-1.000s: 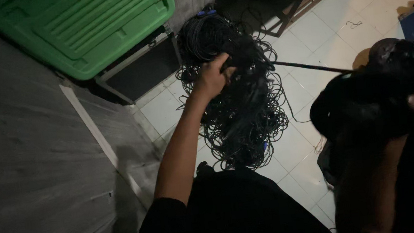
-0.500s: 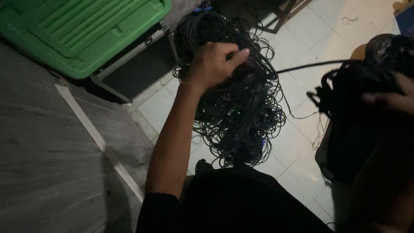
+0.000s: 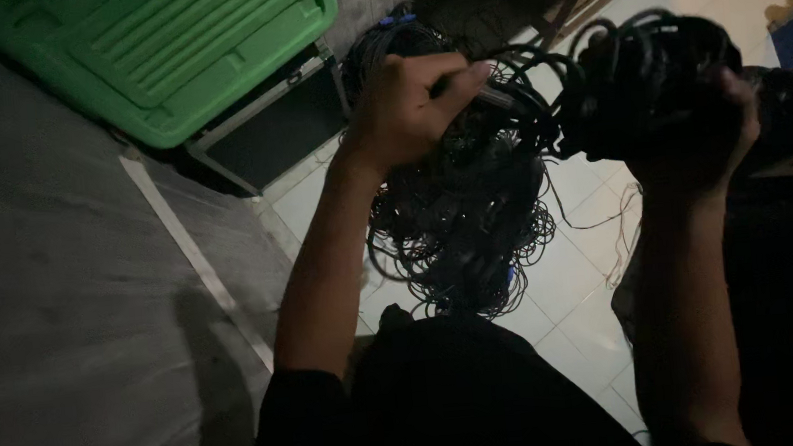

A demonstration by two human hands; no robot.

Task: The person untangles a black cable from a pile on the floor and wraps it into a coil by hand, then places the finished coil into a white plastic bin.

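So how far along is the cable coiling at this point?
Partly done, by the look of it. The right hand grips a thick bundle of coiled black cable, so several loops are already gathered. In hand: the left hand pinches the cable strand leading into that bundle. Left: a large tangled pile of black cable lies on the tiled floor beside the green crate.

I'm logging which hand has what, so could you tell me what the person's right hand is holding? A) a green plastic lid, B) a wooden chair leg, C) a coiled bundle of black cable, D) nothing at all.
C: the right hand is closed under a coiled bundle of black cable, while the left hand pinches a strand running to it, above the cable pile on the floor.
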